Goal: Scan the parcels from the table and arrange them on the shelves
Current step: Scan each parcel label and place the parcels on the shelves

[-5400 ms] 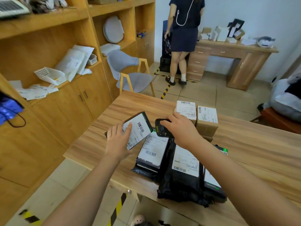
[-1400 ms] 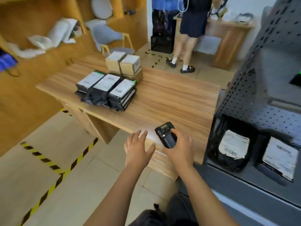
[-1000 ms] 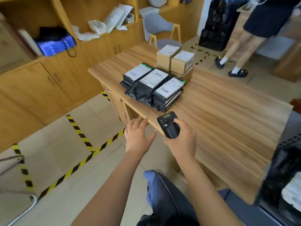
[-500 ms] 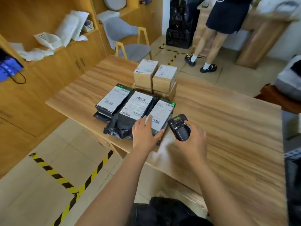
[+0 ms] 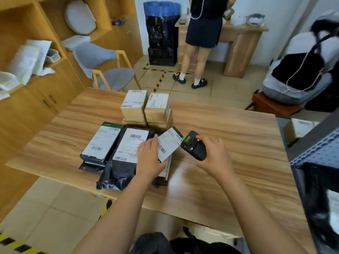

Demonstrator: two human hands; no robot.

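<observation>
Left hand [image 5: 149,158] tilts parcel [image 5: 169,143] lengthwise toward scanner [image 5: 193,145] gripped by right hand [image 5: 214,154].

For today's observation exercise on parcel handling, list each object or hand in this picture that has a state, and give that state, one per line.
Left hand: gripping the tilted parcel, lifting its near end.
Tilted parcel: raised at an angle, label up, facing the scanner.
Right hand: closed around the scanner.
Scanner: held above the table, green light on, aimed at the label.
Flat black parcels: lying label up, untouched.
Cardboard boxes: stacked, sealed, labels up.
</observation>
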